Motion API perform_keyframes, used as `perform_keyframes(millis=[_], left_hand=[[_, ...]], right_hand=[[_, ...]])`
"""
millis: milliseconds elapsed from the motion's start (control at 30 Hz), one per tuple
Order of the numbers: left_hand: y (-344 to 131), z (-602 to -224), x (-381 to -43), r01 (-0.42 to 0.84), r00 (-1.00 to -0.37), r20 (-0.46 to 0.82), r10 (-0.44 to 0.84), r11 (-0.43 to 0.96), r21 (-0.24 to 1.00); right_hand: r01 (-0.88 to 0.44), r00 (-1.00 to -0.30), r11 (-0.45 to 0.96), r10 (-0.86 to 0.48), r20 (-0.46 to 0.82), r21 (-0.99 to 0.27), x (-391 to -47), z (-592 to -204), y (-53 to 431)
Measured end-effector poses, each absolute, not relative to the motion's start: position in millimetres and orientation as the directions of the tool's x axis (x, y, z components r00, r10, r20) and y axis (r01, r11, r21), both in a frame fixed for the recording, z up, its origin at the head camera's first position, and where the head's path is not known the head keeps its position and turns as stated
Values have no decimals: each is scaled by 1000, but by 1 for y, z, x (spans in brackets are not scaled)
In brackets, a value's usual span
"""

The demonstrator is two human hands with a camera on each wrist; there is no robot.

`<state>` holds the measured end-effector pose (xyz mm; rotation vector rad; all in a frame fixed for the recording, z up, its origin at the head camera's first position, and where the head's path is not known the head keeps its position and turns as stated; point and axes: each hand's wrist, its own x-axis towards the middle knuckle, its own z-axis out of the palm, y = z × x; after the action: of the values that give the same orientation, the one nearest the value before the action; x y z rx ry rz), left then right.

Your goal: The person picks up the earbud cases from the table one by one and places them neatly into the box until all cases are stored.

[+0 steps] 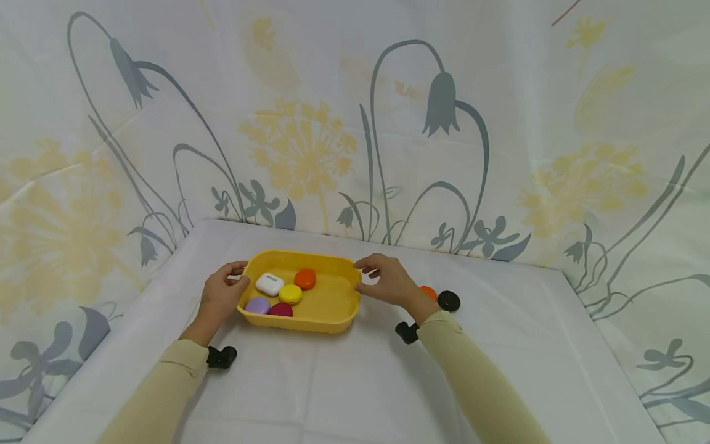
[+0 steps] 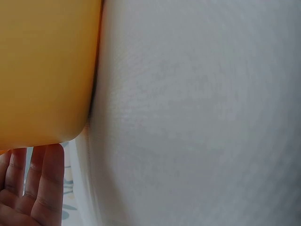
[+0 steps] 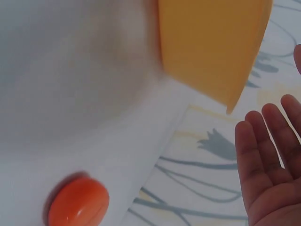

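A yellow tray [image 1: 327, 325] stands on the white cloth between the two hands. In it lie a white rounded case [image 1: 269, 284], like an earbud case, and several smooth round pieces: orange [image 1: 305, 279], yellow [image 1: 290, 294], lilac [image 1: 257, 305] and dark red [image 1: 280, 309]. At the tray's left end is my left hand [image 1: 220, 295]; its fairly straight fingers [image 2: 49, 181] meet the tray wall in the left wrist view. My right hand [image 1: 387, 280] is beside the right end, fingers extended. A gap shows between those fingers [image 3: 251, 155] and the tray in the right wrist view.
Behind the right wrist, an orange round piece [image 1: 428, 293] and a black round piece [image 1: 449, 301] lie on the white-covered table [image 1: 344, 394]. A flower-patterned cloth [image 1: 333, 74] hangs at the back. Black wrist devices [image 1: 223, 357] show at both sleeves.
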<state>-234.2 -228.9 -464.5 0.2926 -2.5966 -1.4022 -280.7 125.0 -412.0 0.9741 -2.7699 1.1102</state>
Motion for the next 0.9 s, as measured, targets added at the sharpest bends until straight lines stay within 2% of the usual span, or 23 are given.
perform_keyframes(millis=[233, 600, 900], left_hand=[[-228, -465, -235, -94, -966, 54, -251, 540, 836], [-229, -465, -235, -93, -967, 55, -251, 541, 836], [-228, -465, -235, -103, -962, 57, -267, 547, 831]], right_hand=[[-560, -778, 493, -588, 219, -666, -279, -417, 107], [-486, -789, 510, -605, 105, -710, -276, -422, 76], [-481, -769, 490, -634, 81, -727, -269, -428, 49]])
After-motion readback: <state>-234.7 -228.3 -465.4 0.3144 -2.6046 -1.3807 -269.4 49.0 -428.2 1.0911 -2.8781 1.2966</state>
